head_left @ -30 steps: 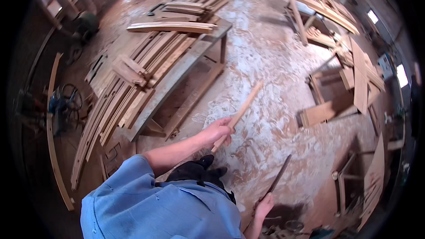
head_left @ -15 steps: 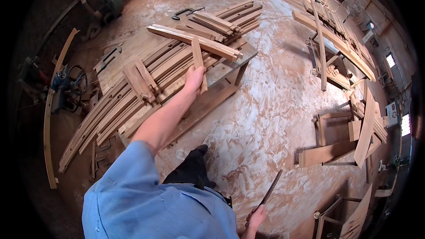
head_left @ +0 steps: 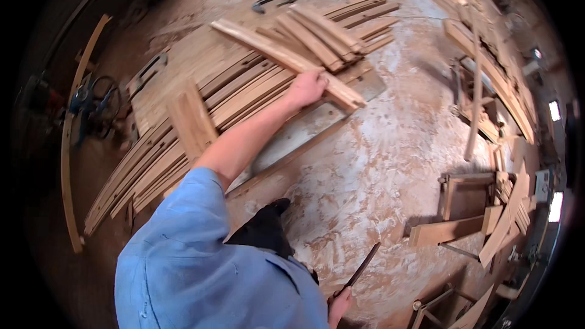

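Note:
My left hand (head_left: 309,88) reaches onto a workbench (head_left: 161,55), its fingers closed on a long pale wooden strip (head_left: 253,41) lying diagonally over a stack of curved timbers (head_left: 237,100). Several short boards (head_left: 311,36) sit just beyond it, and flat pieces (head_left: 189,116) lie crosswise nearer me. My right hand (head_left: 339,304) hangs low at the bottom, closed around a long, narrow dark tool (head_left: 365,262) that looks like a rasp or bar.
A metal clamp (head_left: 271,1) lies at the bench's far side. A machine with a handwheel (head_left: 106,100) and an upright curved strip (head_left: 76,146) stand left. Racks of timber (head_left: 490,82) and wooden frames with boards (head_left: 448,231) stand on the dusty floor (head_left: 408,140) at right.
My left hand has carried a short strip from over the floor onto the stack and reached farther right along it. My view has swung left, bringing the bench nearer the middle.

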The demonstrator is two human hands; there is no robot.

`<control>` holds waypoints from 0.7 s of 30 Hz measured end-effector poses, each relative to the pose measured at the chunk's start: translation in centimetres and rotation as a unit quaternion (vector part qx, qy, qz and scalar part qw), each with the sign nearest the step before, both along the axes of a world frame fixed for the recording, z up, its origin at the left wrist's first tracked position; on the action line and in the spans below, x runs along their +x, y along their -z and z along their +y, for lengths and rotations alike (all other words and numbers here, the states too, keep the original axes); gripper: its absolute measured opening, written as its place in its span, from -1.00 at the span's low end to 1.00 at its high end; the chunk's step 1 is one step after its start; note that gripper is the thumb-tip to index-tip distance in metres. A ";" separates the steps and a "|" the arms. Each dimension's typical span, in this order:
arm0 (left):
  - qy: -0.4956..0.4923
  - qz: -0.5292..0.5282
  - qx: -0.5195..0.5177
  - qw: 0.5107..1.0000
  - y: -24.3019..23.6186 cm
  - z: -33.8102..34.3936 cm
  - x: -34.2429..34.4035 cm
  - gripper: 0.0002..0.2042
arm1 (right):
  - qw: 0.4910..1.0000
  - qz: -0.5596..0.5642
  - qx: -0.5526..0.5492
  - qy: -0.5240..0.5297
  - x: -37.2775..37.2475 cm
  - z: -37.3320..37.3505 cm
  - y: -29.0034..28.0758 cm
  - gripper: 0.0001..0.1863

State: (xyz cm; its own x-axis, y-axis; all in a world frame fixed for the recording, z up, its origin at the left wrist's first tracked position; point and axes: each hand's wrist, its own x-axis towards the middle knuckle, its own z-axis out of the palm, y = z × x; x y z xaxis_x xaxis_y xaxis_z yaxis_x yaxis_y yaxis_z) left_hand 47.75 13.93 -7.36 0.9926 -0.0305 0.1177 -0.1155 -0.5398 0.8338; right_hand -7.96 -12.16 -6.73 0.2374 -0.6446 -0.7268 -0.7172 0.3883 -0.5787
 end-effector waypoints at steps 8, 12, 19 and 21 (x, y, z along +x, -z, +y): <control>-0.238 -0.064 0.440 0.864 -0.2 19.7 -11.0 -0.72 | 0.993 0.018 -0.031 -0.111 5.6 -0.2 0.5 -0.54; -0.242 0.169 0.460 0.838 -0.7 24.2 -13.7 -0.62 | 0.991 0.049 -0.034 -0.121 8.2 -0.5 0.2 -0.54; -0.233 0.122 0.507 0.821 2.8 22.6 -12.1 -0.61 | 0.993 0.022 -0.030 -0.115 9.5 -0.2 0.2 -0.59; -0.196 0.144 0.491 0.836 3.1 22.3 -11.2 -0.61 | 0.995 0.029 -0.026 -0.097 9.1 0.1 0.0 -0.61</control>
State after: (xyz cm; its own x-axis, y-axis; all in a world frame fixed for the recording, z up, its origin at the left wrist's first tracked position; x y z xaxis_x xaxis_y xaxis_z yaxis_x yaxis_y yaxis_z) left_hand 36.50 36.24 -10.41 0.9317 0.3628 -0.0179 0.3607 -0.9299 -0.0721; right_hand 1.10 -12.06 -6.72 0.3193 -0.6279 -0.7098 -0.8082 0.2106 -0.5499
